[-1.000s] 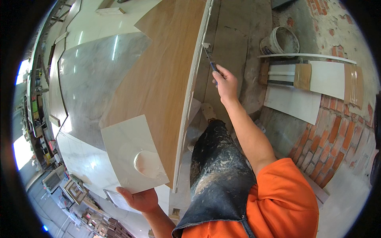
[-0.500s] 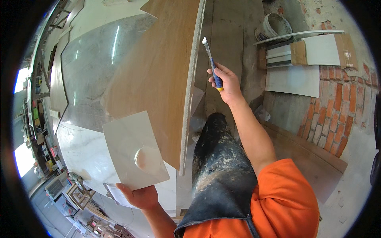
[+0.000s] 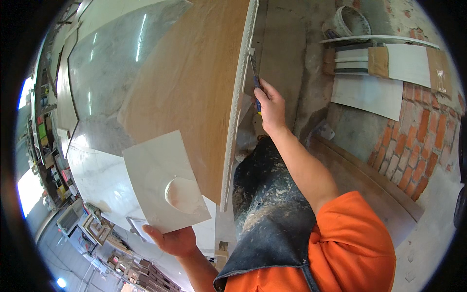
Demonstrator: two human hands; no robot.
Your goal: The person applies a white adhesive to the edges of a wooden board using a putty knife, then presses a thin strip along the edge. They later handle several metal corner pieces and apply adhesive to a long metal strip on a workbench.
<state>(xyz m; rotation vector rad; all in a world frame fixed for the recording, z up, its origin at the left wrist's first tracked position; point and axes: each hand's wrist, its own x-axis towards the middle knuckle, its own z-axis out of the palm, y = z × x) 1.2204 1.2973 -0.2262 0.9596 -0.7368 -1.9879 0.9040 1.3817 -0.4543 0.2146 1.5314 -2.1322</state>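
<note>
My left hand (image 3: 177, 242) is closed on the near edge of a thin, pale rectangular board (image 3: 148, 168), thumb on top. A round dab of cream paste (image 3: 184, 193) sits on that board. In my right hand (image 3: 272, 109) is a putty knife (image 3: 253, 63) with a blue and yellow handle. Its blade points away from me and its tip, with white paste on it, is at the rough pale edge (image 3: 235, 112) of a brown wood-look slab (image 3: 189, 87). Whether the tip touches the edge I cannot tell for sure.
A glossy grey slab (image 3: 104, 73) and a white marbled slab (image 3: 99, 177) lie to the left. On the right stand a dirty bucket (image 3: 354, 22), taped pale panels (image 3: 408, 65) and a brick wall (image 3: 413, 141). My dark, stained apron (image 3: 272, 194) hangs beside the slab edge.
My right hand has shifted slightly left and nearer, bringing the putty knife's tip from beside the slab over to its edge. The left hand with the board has barely moved.
</note>
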